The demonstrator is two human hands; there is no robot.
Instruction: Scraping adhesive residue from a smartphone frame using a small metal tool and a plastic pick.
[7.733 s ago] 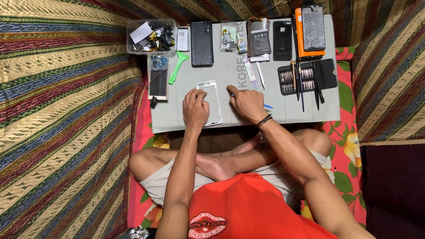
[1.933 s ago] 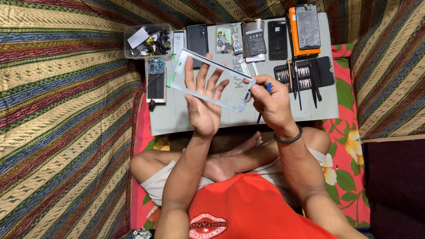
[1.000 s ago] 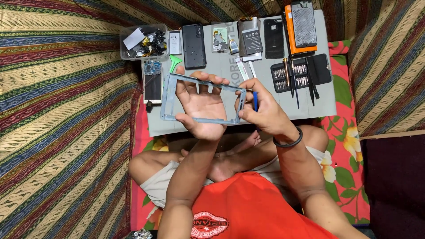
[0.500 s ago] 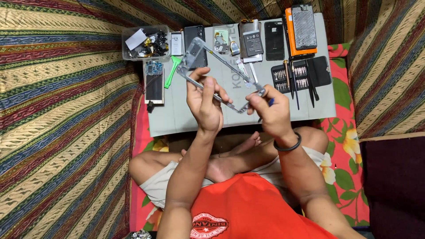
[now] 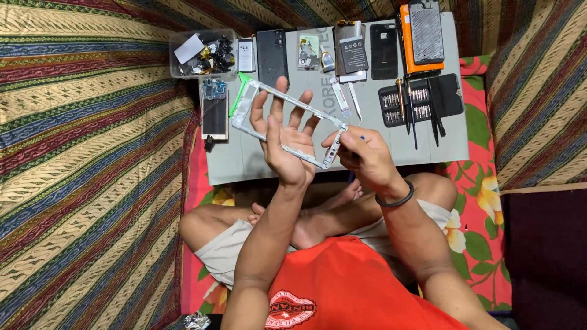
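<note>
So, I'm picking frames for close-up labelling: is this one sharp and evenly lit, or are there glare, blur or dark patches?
Head view: mostly sharp and evenly lit across the grey mat; the phone frame and left hand show crisp edges, and the right hand is only slightly soft. No strong glare. The lower right corner falls dark, and the striped cloth bows toward the edges from the wide lens.

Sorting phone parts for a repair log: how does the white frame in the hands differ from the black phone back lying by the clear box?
The white frame is hollow and held tilted above the mat; the black phone back is solid and lies flat. Both are phone-shaped rectangles.
</note>
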